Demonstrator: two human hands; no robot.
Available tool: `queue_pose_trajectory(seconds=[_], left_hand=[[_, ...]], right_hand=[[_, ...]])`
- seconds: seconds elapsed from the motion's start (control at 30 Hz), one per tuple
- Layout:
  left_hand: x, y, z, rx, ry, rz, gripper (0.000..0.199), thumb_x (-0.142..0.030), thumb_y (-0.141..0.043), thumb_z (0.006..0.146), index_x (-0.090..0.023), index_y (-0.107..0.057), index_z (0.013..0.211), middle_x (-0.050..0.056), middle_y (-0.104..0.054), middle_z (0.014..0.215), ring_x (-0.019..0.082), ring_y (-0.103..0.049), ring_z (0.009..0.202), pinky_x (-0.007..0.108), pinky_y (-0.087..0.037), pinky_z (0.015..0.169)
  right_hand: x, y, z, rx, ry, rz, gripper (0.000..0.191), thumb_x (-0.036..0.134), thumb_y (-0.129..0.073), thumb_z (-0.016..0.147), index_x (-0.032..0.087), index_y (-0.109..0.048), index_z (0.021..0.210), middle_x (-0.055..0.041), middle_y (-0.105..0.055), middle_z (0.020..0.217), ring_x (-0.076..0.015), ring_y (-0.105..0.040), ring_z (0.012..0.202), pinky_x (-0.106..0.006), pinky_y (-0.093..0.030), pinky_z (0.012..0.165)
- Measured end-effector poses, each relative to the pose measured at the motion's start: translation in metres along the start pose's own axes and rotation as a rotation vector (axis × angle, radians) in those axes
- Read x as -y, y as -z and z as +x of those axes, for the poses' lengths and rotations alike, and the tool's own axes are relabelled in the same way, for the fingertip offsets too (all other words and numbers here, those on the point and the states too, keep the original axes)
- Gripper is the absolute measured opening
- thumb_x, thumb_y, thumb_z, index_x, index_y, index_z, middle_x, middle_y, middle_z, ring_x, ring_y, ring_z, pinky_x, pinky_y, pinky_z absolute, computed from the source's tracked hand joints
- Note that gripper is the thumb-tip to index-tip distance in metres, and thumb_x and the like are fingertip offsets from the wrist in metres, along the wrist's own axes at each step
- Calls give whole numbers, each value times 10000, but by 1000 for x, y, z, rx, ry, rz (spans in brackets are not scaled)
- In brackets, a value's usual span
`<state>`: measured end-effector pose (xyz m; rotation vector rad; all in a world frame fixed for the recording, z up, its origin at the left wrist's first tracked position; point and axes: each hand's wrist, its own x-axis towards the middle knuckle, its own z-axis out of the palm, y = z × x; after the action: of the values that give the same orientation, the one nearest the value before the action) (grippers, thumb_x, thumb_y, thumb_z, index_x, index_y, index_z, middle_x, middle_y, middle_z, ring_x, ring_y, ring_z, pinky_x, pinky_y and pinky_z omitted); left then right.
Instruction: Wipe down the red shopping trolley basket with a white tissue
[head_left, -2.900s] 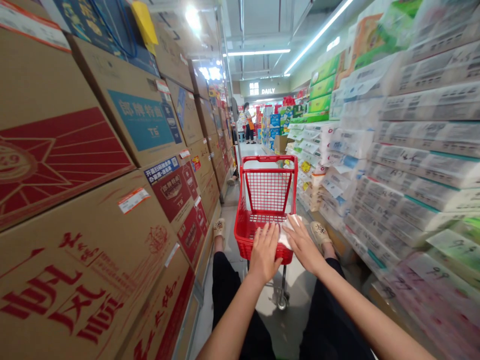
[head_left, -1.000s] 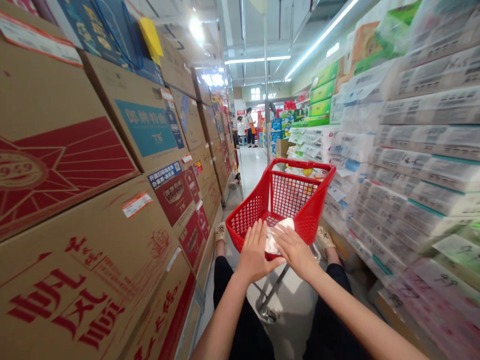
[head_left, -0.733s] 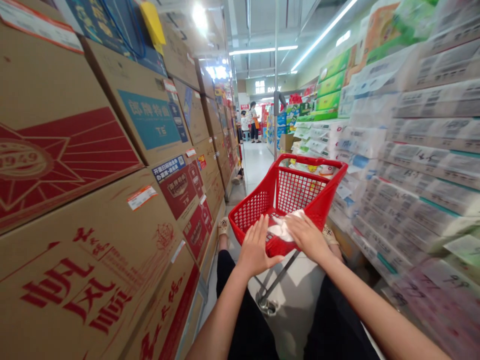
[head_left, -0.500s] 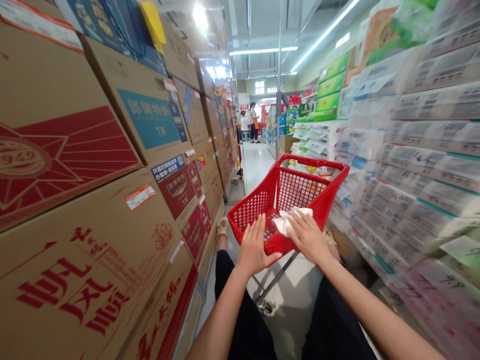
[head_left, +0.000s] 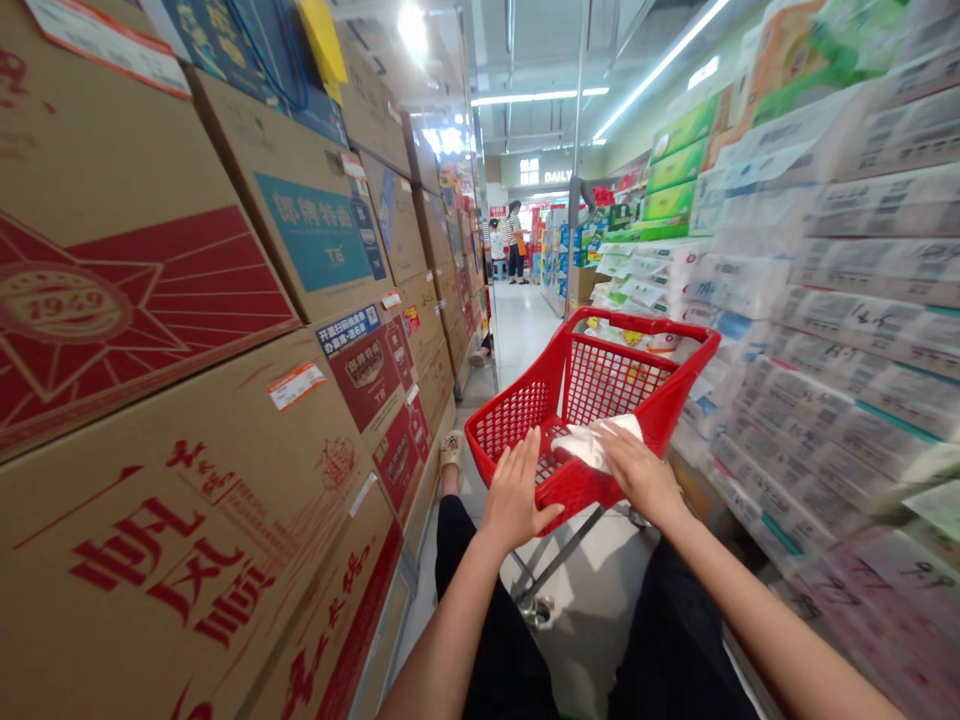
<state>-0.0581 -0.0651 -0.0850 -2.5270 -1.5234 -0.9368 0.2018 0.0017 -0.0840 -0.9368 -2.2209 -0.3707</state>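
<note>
A red plastic shopping cart (head_left: 585,380) with grid walls stands in front of me, its near rim below my hands. My left hand (head_left: 516,497) lies flat on the near left rim, fingers stretched forward and thumb out to the right. Nothing shows in it. My right hand (head_left: 637,475) presses a crumpled white cloth or tissue (head_left: 589,445) against the near right side of the cart. The palm side of that hand is hidden.
Stacked cardboard boxes (head_left: 187,500) line the left side closely. Packs of tissue paper (head_left: 862,330) are piled high on the right. A metal pole (head_left: 576,220) stands beyond the cart. People (head_left: 516,240) are farther down the aisle.
My right hand has slid a little to the right along the cart's side with the white cloth. My left hand stays on the rim. The whole view has shifted slightly.
</note>
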Motion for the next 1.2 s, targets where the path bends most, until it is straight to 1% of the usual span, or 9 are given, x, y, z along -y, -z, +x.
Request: queue_pose_trajectory(seconds=[0.13,0.27,0.37,0.47,0.63,0.77,0.93,1.03,1.2], left_hand=[[-1,-3,2,-11,1,-3,1165,-426,-719,843,-196,98,1642,145,-206,1704,322,-264,1559,571,-257,1265],[-1,-3,2,-20,6,10,1184,-351,-725,817,-183,111,1639,155,-174,1708,319,-251,1564,565,-238,1273],[0,-1,0,-17,0,18,1216,-305,-731,796,-177,142,1632,160,-154,1711,314,-251,1564,555,-234,1276],[1,1,-1,-5,-14,19,1190,-351,-724,829,-174,135,1634,161,-155,1712,306,-237,1569,551,-242,1274],[-1,-1,1,-5,-14,14,1209,-412,-753,823,-179,107,1639,156,-159,1712,305,-218,1575,553,-225,1279],[-3,-5,4,-16,-16,18,1207,-420,-757,813,-186,87,1643,150,-169,1711,308,-237,1569,555,-219,1280],[-1,-5,2,-6,-14,38,1217,-366,-744,816,-180,139,1634,164,-160,1709,316,-258,1562,564,-223,1274],[2,-2,1,9,-22,42,1228,-385,-754,822,-186,146,1632,157,-157,1712,306,-249,1566,550,-221,1278],[3,1,1,6,-27,43,1274,-375,-807,787,-207,127,1637,140,-192,1708,293,-230,1573,537,-215,1285]], right_hand=[[17,-7,-6,11,-50,-27,599,90,-386,985,201,-404,1573,-107,-505,1559,-246,-379,1503,-515,-405,1208],[69,-15,-9,83,81,1,647,80,-414,982,223,-330,1608,-77,-463,1593,-226,-333,1526,-490,-383,1229],[86,-12,-9,100,174,9,637,107,-458,989,247,-348,1600,-67,-442,1607,-226,-333,1525,-477,-382,1230],[64,-2,-8,112,207,-7,642,113,-493,978,281,-378,1586,-59,-459,1597,-222,-366,1510,-470,-379,1229],[10,7,-6,71,36,-77,634,71,-450,966,265,-414,1569,-90,-475,1585,-224,-393,1495,-488,-379,1225],[38,-5,-9,44,4,-106,661,33,-453,937,284,-452,1548,-110,-472,1584,-260,-357,1514,-526,-403,1202],[85,-10,-10,84,156,-50,641,94,-522,948,300,-446,1550,-93,-421,1620,-267,-313,1534,-531,-379,1217],[60,-2,-6,110,168,-57,631,106,-524,960,327,-446,1546,-73,-422,1622,-248,-343,1521,-524,-362,1227],[4,3,3,72,3,-129,572,95,-477,970,319,-519,1495,-82,-498,1570,-237,-426,1474,-532,-372,1215]])
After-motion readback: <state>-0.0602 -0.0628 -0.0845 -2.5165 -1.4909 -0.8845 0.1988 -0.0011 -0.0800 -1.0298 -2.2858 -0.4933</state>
